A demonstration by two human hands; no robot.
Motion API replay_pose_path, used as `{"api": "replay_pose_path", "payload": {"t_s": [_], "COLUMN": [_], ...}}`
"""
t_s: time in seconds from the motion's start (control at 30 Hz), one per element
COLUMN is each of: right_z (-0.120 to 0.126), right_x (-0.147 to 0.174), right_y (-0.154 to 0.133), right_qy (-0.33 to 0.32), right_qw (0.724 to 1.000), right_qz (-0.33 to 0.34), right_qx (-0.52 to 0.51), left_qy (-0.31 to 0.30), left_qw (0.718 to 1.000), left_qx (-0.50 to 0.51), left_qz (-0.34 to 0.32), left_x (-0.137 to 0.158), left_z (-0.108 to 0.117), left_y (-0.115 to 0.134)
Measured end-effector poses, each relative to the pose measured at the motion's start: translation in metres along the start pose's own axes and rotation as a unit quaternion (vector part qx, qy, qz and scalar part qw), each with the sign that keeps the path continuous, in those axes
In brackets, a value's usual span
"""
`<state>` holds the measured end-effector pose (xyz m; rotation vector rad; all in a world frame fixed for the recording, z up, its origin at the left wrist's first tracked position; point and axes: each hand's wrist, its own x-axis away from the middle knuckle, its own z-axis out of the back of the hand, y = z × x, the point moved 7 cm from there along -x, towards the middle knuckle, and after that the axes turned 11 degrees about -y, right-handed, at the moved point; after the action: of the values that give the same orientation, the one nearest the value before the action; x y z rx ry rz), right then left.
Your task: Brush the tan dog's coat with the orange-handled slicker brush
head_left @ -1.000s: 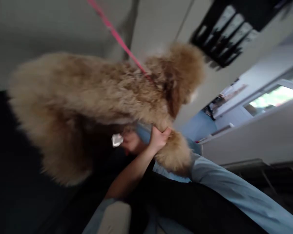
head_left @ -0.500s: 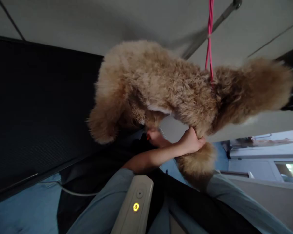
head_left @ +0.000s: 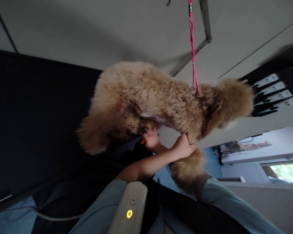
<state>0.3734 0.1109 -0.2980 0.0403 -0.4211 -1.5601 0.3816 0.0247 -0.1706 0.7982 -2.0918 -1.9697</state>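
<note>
A tan, curly-coated dog (head_left: 146, 87) fills the middle, with a pink cord (head_left: 192, 45) looped at its neck. My left hand (head_left: 184, 147), fingers closed, grips the dog's front leg just above the fluffy lower part (head_left: 189, 167). My arms cross, the left forearm passing over the right. Under the belly, by the hind legs, is my right hand (head_left: 151, 139). Its fingers are curled around a small orange object (head_left: 143, 141), mostly hidden, whose kind I cannot make out.
A black ribbed table surface (head_left: 34, 123) extends left. Above the dog hangs a jointed metal arm (head_left: 206, 22). Several white-and-black tools (head_left: 273, 91) line a dark strip at right. A pale device (head_left: 129, 201) with a yellow light sits low in front; a light cord (head_left: 56, 217) runs at lower left.
The view has shifted, so the dog sits lower and further left, with the right-hand tools showing more. My right hand shows more clearly below the belly. My left hand keeps its hold.
</note>
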Motion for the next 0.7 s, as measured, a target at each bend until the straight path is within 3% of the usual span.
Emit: {"api": "replay_pose_path", "payload": {"t_s": [0.13, 0.33, 0.5, 0.63, 0.7], "right_z": [0.020, -0.002, -0.018, 0.003, 0.001], "right_x": [-0.001, 0.000, 0.011, 0.008, 0.006], "right_y": [0.020, 0.001, -0.019, 0.007, 0.011], "right_qy": [0.074, 0.030, -0.036, 0.043, 0.055], "right_qw": [0.995, 0.998, 0.998, 0.998, 0.997], "right_qz": [-0.063, -0.049, 0.011, -0.030, -0.036], "right_qx": [0.015, -0.029, -0.051, -0.030, -0.028], "left_qy": [0.016, -0.005, -0.003, -0.003, 0.007], "left_qw": [1.000, 1.000, 1.000, 1.000, 1.000], "left_qx": [-0.013, -0.027, -0.013, -0.013, 0.005], "left_qz": [0.005, 0.008, 0.020, 0.009, 0.011], "left_x": [0.001, 0.001, 0.006, 0.008, 0.007], "left_z": [0.000, -0.003, -0.002, -0.005, -0.004], "left_y": [-0.001, 0.006, 0.004, 0.002, 0.001]}}
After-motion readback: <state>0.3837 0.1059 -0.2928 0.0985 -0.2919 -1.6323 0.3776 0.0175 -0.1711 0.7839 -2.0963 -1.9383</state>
